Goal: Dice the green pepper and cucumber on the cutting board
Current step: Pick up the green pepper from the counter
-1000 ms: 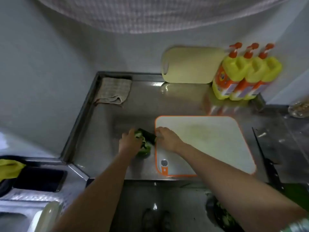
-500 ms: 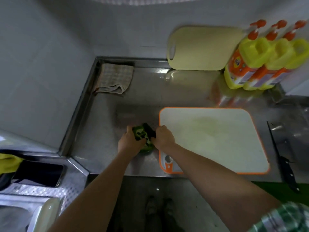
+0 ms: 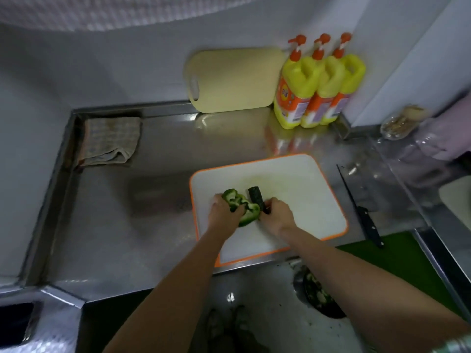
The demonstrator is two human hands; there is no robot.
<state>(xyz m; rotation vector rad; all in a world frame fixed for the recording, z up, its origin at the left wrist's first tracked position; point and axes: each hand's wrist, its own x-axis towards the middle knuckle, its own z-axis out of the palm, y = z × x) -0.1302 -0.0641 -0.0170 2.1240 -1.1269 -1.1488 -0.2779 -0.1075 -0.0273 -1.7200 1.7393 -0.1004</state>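
Note:
A white cutting board (image 3: 300, 189) with an orange rim lies on the steel counter. Over its left part, my left hand (image 3: 221, 212) grips an opened green pepper (image 3: 242, 203). My right hand (image 3: 276, 214) holds a short dark cucumber piece (image 3: 257, 196) right beside the pepper. Both hands are close together, and the cucumber's lower end is hidden by my fingers. A black-handled knife (image 3: 362, 212) lies on the counter to the right of the board, untouched.
A folded checked cloth (image 3: 109, 141) sits at the counter's back left. A pale yellow board (image 3: 234, 80) leans on the wall beside three yellow detergent bottles (image 3: 318, 82). A bin with green scraps (image 3: 317, 294) stands below the counter edge. A glass bowl (image 3: 400, 124) is at far right.
Both hands carried the pepper and cucumber from the bare counter left of the board onto the board's left part.

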